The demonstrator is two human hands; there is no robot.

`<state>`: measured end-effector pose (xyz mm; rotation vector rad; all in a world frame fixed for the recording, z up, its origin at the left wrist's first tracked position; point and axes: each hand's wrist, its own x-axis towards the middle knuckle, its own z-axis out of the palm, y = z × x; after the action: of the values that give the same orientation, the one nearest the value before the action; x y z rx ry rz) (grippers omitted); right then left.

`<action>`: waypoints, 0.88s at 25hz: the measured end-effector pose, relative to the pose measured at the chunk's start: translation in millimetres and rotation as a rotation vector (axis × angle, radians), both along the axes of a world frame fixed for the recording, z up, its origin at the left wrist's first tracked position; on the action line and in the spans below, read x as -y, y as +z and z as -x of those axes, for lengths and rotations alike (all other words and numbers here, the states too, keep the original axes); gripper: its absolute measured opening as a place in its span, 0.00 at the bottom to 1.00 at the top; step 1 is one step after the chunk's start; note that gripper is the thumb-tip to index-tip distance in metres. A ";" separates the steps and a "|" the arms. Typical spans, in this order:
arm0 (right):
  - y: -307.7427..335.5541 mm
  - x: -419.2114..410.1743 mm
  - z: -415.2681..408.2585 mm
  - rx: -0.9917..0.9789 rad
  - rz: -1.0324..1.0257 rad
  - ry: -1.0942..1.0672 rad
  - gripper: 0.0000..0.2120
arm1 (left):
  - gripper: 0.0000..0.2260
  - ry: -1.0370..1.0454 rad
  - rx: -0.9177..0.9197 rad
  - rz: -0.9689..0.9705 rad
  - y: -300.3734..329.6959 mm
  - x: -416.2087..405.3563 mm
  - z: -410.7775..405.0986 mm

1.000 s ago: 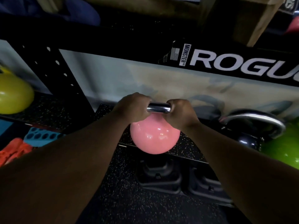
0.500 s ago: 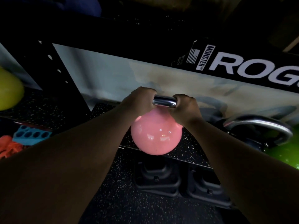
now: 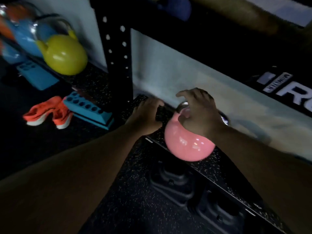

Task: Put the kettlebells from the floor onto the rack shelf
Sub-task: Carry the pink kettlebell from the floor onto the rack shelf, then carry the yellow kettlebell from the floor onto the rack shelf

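Crouching over the low black speckled rubber shelf of the rack (image 3: 152,114), I am looking down along both bare forearms. The glossy pink round kettlebell (image 3: 187,142) is sitting on that shelf near its front edge, its polished steel handle (image 3: 183,105) pointing away from me toward the pale wall.

My right hand (image 3: 200,114) is hovering over the top of the pink kettlebell with its fingers (image 3: 181,94) spread and loose, draped above the steel handle rather than wrapped round it; I cannot tell whether the palm is touching the metal. My left hand (image 3: 145,117) is lying just beside the kettlebell on the shelf surface, knuckles up and fingers curled downward, grasping nothing that I can make out.

The black perforated steel upright of the rack (image 3: 118,53) is rising just left of my left hand. Beyond it, on the next section of shelf, a shiny yellow kettlebell (image 3: 65,54) is resting, with blurred blue and orange shapes behind it that I cannot identify. Down on the dark floor to the left, a pair of orange shoes with white soles (image 3: 49,114) is lying beside a blue block with round holes in it (image 3: 87,108).

Under the shelf edge, in front of me, black moulded blocks (image 3: 173,184) are sitting on the dark speckled floor (image 3: 131,208). The black upper beam with white lettering (image 3: 287,93) is running across the right, partly cut off by the frame.
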<state>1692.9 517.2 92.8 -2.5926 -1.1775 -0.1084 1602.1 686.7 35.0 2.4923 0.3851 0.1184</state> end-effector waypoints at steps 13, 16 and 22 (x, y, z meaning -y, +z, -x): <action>-110.3 -282.0 345.4 -0.157 0.369 0.922 0.16 | 0.25 0.953 -0.229 0.252 -123.2 -137.0 500.7; -144.1 -328.5 477.8 -0.165 0.450 1.103 0.15 | 0.25 1.191 -0.270 0.316 -149.7 -133.7 643.3; -226.9 -358.0 718.4 -0.263 0.610 1.325 0.14 | 0.25 1.464 -0.452 0.294 -194.0 -98.0 852.1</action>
<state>974.5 875.2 -134.1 -1.5226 -2.7585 0.9265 750.0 784.7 -159.0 1.4508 2.1216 0.0566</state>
